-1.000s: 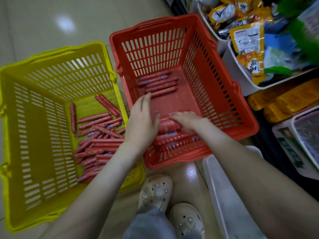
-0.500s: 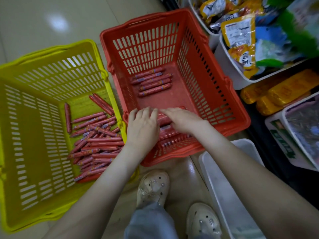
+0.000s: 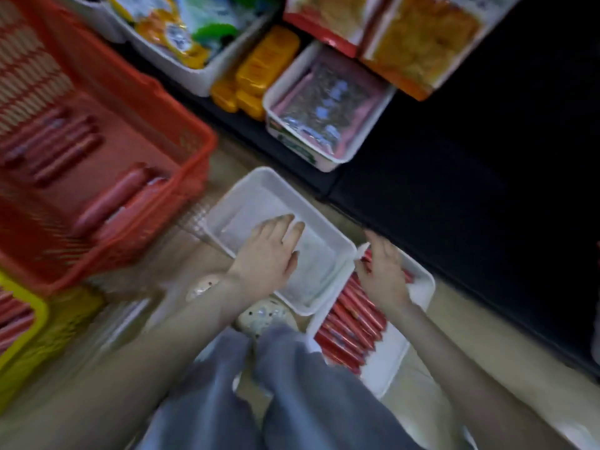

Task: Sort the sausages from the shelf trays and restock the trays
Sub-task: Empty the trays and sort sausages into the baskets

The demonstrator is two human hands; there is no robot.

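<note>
Beige tiled floor [image 3: 418,381] under you, blurred in this view. On it to your left: a red slotted plastic basket [image 3: 181,125], and at the left edge a yellow plastic basket [image 3: 35,319] just beside it. Ahead of your feet sit two white rectangular plastic trays, touching side to side: a bare one [image 3: 259,186] and one [image 3: 389,362] holding a row of red-wrapped sausages. Your pale clogs [image 3: 263,316] stand just beside the trays.

empty white tray [image 3: 328,237] | red sausages [image 3: 352,323] rowed in neighbouring tray [image 3: 422,292]
</note>
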